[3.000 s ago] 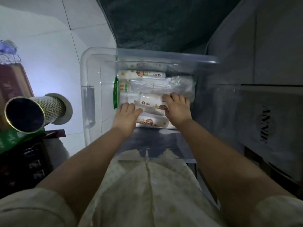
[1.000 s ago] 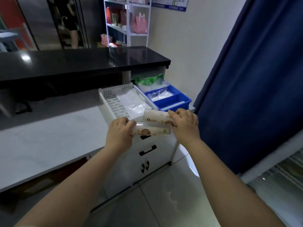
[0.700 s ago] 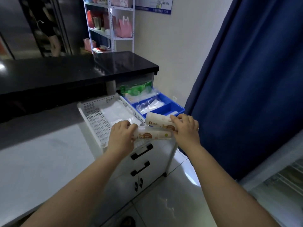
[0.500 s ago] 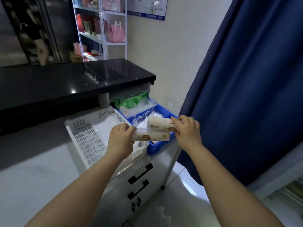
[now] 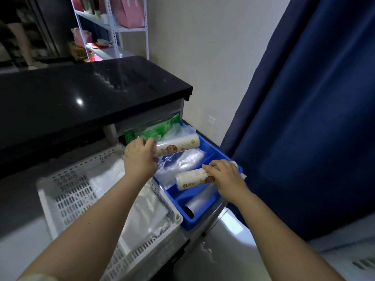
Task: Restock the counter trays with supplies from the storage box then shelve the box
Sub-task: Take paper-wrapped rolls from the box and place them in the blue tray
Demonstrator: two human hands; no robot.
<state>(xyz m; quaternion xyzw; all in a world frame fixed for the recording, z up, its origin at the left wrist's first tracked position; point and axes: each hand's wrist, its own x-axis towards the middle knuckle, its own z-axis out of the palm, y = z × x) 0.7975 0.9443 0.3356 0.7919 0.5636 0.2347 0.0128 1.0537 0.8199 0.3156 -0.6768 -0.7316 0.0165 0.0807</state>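
Both wrapped rolls have been brought over the blue tray [image 5: 211, 217]. Left hand [image 5: 139, 159] grip is closed on one roll [image 5: 176, 146]; right hand [image 5: 227, 177] grip presses the other roll [image 5: 194, 178] down. Restocking is judged underway.

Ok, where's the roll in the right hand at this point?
The right hand holds its roll low over the near end of the blue tray, right of the white basket and just above a clear roll lying there.
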